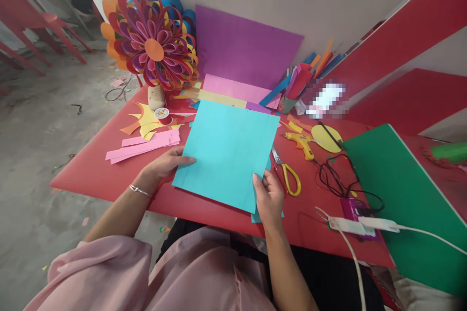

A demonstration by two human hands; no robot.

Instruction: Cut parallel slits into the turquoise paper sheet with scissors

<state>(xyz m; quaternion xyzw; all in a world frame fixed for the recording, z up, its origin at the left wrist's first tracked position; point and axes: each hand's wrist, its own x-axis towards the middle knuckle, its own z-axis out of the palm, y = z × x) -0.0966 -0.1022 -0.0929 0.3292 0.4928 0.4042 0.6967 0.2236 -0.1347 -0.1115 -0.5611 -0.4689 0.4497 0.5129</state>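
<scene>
Both hands pinch the cyan sheet [228, 153] flat: left hand [166, 163] fingers clamped on its left edge, right hand [269, 198] on its near corner. Scissors [287, 172] lie just beside the right hand, within reach.

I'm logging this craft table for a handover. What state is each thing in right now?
Turquoise sheet: flat, held at both lower edges.
Left hand: gripping the sheet's left edge.
Right hand: gripping the sheet's lower right corner.
Scissors: lying on the table, blades shut.
Glue gun: lying on its side, corded.
Paper flower: assembled, standing upright.
Pink strips: cut, lying loosely piled.
</scene>
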